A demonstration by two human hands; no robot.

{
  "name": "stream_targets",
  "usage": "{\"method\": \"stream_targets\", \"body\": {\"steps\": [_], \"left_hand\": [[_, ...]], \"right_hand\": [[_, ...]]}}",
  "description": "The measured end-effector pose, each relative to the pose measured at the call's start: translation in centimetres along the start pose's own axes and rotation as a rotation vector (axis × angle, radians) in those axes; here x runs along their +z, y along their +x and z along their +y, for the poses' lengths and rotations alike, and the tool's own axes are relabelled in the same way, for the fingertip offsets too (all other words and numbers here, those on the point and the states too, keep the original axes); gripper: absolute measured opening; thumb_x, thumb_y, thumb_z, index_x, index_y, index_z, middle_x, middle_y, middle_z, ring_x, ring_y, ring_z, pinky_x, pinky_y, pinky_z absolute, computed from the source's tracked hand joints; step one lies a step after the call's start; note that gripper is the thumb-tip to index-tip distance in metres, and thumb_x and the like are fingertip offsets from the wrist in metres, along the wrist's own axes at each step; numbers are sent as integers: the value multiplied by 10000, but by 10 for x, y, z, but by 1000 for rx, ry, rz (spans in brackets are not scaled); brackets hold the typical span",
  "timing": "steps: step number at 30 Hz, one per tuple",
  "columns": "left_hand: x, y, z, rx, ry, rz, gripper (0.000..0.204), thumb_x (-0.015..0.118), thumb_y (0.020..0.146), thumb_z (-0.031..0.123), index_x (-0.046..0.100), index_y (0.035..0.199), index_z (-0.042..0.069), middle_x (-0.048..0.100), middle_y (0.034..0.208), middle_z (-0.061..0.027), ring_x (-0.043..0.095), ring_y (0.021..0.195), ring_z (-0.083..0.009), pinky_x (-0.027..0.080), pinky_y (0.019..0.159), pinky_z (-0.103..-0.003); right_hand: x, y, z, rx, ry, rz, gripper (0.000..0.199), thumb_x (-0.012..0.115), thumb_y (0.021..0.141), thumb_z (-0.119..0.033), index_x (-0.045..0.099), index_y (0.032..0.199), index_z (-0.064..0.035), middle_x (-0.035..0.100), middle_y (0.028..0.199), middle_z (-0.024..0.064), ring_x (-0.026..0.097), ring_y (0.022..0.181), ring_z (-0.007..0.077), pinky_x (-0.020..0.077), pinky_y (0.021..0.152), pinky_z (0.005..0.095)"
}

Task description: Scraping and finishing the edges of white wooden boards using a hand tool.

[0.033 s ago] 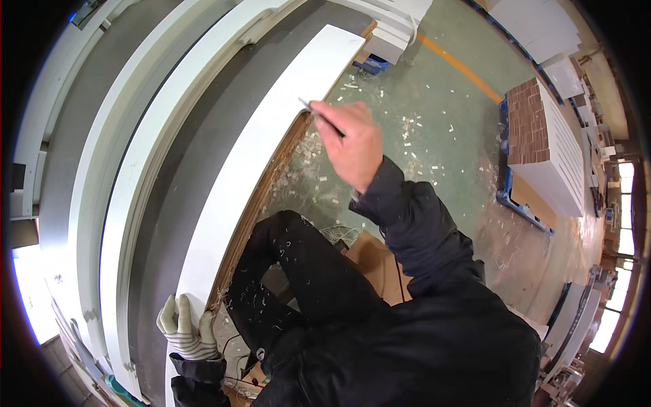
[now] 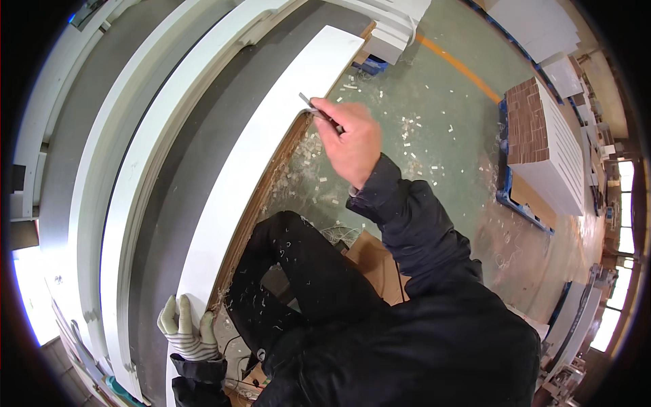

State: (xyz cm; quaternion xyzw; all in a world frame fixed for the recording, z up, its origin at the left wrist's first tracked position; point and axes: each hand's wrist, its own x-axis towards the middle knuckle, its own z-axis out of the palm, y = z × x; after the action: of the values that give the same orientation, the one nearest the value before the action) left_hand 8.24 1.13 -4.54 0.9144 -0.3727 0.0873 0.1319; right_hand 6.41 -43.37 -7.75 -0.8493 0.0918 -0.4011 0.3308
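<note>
Right hand (image 2: 352,146) grips a thin blade (image 2: 319,112); gloved left hand (image 2: 186,329) rests flat on white board (image 2: 271,142)

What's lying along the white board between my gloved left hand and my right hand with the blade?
In the head view, only bare white board runs from the gloved left hand up to the right hand holding the thin blade.

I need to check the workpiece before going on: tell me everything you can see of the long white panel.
The long white panel is a flat board with a smooth white face and a raw brown, wood-like edge along its right side. It runs lengthwise away from the person, lying flat beside similar white boards. The gloved left hand rests on its near end. The bare right hand holds a thin metal blade at its brown edge. Small chips litter the green floor beside it.
</note>
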Motion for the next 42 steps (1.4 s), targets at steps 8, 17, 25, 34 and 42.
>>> {"method": "stream_targets", "body": {"steps": [8, 17, 25, 34, 42], "left_hand": [[1, 2, 2, -33, 4, 14, 571, 734, 854, 355, 589, 1332, 79, 528, 1302, -169, 500, 1125, -363, 422, 962, -489], [4, -1, 0, -67, -40, 39, 599, 760, 814, 344, 593, 1331, 92, 528, 1313, -163, 496, 1150, -370, 416, 977, -487], [4, -2, 5, -82, -49, 52, 604, 758, 809, 377, 602, 1326, 106, 536, 1304, -172, 503, 1143, -380, 424, 967, -494], [0, 3, 3, -76, -47, 30, 630, 773, 787, 395, 601, 1318, 103, 527, 1297, -185, 500, 1120, -388, 428, 951, -491], [0, 12, 12, -58, -50, 50, 658, 833, 717, 334, 618, 1292, 97, 556, 1241, -183, 521, 1078, -373, 452, 909, -479]], "right_hand": [[33, -17, -9, 319, 78, 195, 339, 671, 832, -28, 664, 1169, 7, 638, 852, 119, 613, 641, 187, 504, 598, 310], [16, -8, -31, 793, 402, 253, 391, 642, 869, -34, 626, 1256, 24, 601, 768, 70, 554, 592, 123, 464, 530, 292], [28, -9, -9, 547, 265, 297, 408, 641, 849, -6, 642, 1257, 10, 591, 781, 55, 547, 621, 97, 459, 547, 270], [13, -5, -7, 29, -183, -61, 407, 644, 864, 8, 670, 1260, -84, 596, 876, 77, 569, 673, 159, 480, 635, 268], [-6, -11, -45, -102, -29, -423, 420, 607, 859, 30, 678, 1254, -94, 597, 878, 70, 551, 630, 157, 478, 569, 288]]}}
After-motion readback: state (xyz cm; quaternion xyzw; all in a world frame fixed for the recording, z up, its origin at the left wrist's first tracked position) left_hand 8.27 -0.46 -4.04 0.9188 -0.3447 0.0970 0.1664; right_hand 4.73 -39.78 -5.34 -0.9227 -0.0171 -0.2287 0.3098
